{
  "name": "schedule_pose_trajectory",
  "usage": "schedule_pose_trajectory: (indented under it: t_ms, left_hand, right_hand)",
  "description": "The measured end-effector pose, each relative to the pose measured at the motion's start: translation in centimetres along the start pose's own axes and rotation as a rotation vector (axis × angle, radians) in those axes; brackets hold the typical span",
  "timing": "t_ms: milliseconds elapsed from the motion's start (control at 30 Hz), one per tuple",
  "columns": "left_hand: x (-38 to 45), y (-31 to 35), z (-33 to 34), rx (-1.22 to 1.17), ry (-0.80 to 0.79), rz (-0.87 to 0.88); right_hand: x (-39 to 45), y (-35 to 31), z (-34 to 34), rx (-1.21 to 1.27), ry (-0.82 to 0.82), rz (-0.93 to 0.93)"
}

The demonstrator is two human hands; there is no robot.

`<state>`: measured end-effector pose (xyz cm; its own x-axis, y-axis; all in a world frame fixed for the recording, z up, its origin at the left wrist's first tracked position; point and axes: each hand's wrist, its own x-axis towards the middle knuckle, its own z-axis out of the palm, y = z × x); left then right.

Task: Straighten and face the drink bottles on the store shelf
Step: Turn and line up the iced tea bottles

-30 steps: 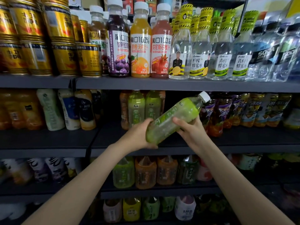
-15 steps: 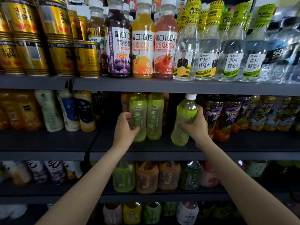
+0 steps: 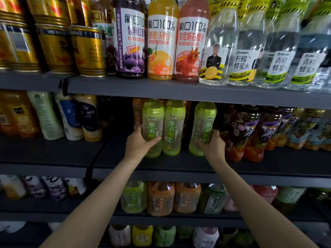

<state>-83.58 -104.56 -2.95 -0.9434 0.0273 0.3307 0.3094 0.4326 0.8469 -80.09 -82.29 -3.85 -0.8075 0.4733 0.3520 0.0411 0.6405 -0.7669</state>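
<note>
Three green tea bottles stand upright on the dark middle shelf [image 3: 179, 165], labels facing out. My left hand [image 3: 138, 144] wraps the lower part of the left green bottle [image 3: 152, 120], which touches the middle green bottle [image 3: 174, 127]. My right hand [image 3: 213, 145] grips the lower right side of the right green bottle [image 3: 203, 126], which stands a small gap away from the middle one. Their caps are hidden behind the shelf above.
Dark purple-label bottles [image 3: 250, 133] crowd right of my right hand. Cream and blue bottles [image 3: 78, 119] stand at the left, with a bare stretch of shelf between. Juice bottles [image 3: 162, 42], gold cans [image 3: 87, 51] and clear bottles [image 3: 220, 51] fill the shelf above; more drinks sit below.
My right hand swung the tilted green bottle upright and set it on the shelf right of the other two. My left hand left it and took hold of the left green bottle.
</note>
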Motion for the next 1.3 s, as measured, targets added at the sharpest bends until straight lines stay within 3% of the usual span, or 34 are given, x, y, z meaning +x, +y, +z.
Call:
schedule_pose_trajectory:
  t_ms: [367,633,800,833,900,1000,1300]
  left_hand:
    - [0.2,-0.4,0.0,0.031,0.042,0.008]
    - [0.5,-0.4,-0.3,0.100,0.016,0.011]
    - [0.3,-0.3,-0.3,0.072,0.007,0.027]
    - [0.3,-0.3,-0.3,0.076,0.006,0.030]
    - [0.4,-0.3,-0.3,0.086,0.008,0.030]
    - [0.2,-0.2,-0.4,0.109,0.009,0.031]
    - [0.1,0.1,-0.3,0.073,-0.009,0.004]
  right_hand:
    - [7.8,-1.0,4.3,-0.053,0.015,0.218]
    - [10.5,-0.7,5.6,-0.088,-0.002,0.241]
    - [3.8,-1.3,3.9,0.271,0.139,0.131]
    - [1.7,-1.7,3.6,0.380,0.108,0.093]
    - [-1.2,-2.4,3.9,0.456,-0.103,-0.014]
    - [-2.1,-2.6,5.6,0.270,-0.312,-0.110]
    - [-2.1,-1.8,4.8,0.138,-0.196,-0.044]
